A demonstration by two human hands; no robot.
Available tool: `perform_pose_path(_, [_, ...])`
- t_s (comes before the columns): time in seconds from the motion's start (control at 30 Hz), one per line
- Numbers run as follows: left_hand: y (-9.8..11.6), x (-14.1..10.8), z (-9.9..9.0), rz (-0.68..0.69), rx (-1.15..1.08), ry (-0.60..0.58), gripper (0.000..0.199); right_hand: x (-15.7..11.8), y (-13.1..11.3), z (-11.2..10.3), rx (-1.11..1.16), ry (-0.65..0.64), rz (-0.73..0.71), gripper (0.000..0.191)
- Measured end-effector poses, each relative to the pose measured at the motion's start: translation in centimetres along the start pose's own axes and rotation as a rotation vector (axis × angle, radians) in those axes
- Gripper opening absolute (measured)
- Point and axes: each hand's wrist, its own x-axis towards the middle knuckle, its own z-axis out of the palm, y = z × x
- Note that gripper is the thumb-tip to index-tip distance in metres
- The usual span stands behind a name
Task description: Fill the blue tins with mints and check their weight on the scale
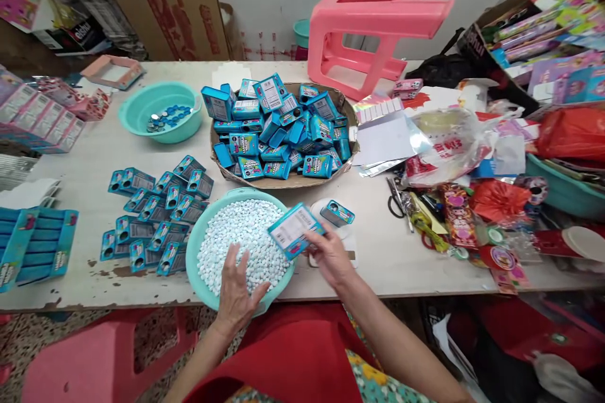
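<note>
A turquoise basin (193, 264) full of small white candies (220, 236) stands at the table's near edge. My left hand (237, 289) is over its near side, fingers apart, the tips at the candies; whether any candy is under them I cannot tell. My right hand (333, 258) grips a small blue candy box (295, 231) by its lower right corner, tilted above the basin's right rim. Just beyond that hand, another blue box (337, 213) with a round hole in its end rests on a white object whose kind is unclear.
An open carton (283, 184) heaped with blue boxes stands behind the basin. Several boxes with round holes (161, 208) lie to the left, below a bowl of small discs (161, 129). A pink stool (378, 19), scissors (396, 198) and plastic bags (444, 138) occupy the right.
</note>
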Motion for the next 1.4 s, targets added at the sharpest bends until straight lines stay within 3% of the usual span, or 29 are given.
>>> perform_pose_path(0.1, [-1.2, 0.1, 1.4, 0.120, 0.239, -0.237, 0.057, 1.3, -2.6, -3.1, -0.102, 0.171, -0.214, 0.033])
perform_pose_path(0.23, [-2.8, 1.4, 2.7, 0.128, 0.324, -0.285, 0.042, 1.8, -4.3, -5.0, -0.147, 0.236, -0.254, 0.029])
perform_pose_path(0.37, [-4.9, 3.2, 3.0, 0.000, 0.329, -0.200, 0.032, 1.6, -2.7, -4.0, -0.186, 0.174, -0.192, 0.032])
perform_pose_path(0.53, [-6.5, 5.8, 3.0, -0.225, 0.167, -0.057, 0.018, 1.4, 0.2, -1.4, -0.322, -0.023, -0.107, 0.031])
perform_pose_path(0.7, [-5.6, 7.1, 2.2, -0.559, -0.266, 0.279, 0.014, 1.2, 0.9, 0.8, -0.741, -0.206, -0.274, 0.037])
perform_pose_path(0.83, [-3.0, 8.1, -0.2, -0.900, -0.814, 0.442, 0.024, 0.8, 1.8, 2.7, -1.059, -0.292, -0.441, 0.036])
perform_pose_path(0.93, [-0.6, 9.0, -2.2, -0.893, -1.202, 0.515, 0.025, 0.6, 2.9, 4.1, -1.209, -0.385, -0.562, 0.032])
perform_pose_path(1.07, [1.4, 9.8, -3.7, -0.794, -1.422, 0.631, 0.023, 0.6, 3.9, 5.5, -1.312, -0.484, -0.676, 0.029])
perform_pose_path(1.23, [1.5, 10.0, -4.0, -0.828, -1.391, 0.681, 0.027, 0.4, 3.7, 6.0, -1.377, -0.473, -0.718, 0.030])
perform_pose_path(1.4, [1.4, 10.4, -4.3, -0.804, -1.342, 0.652, 0.024, 0.3, 3.6, 6.1, -1.395, -0.451, -0.716, 0.032])
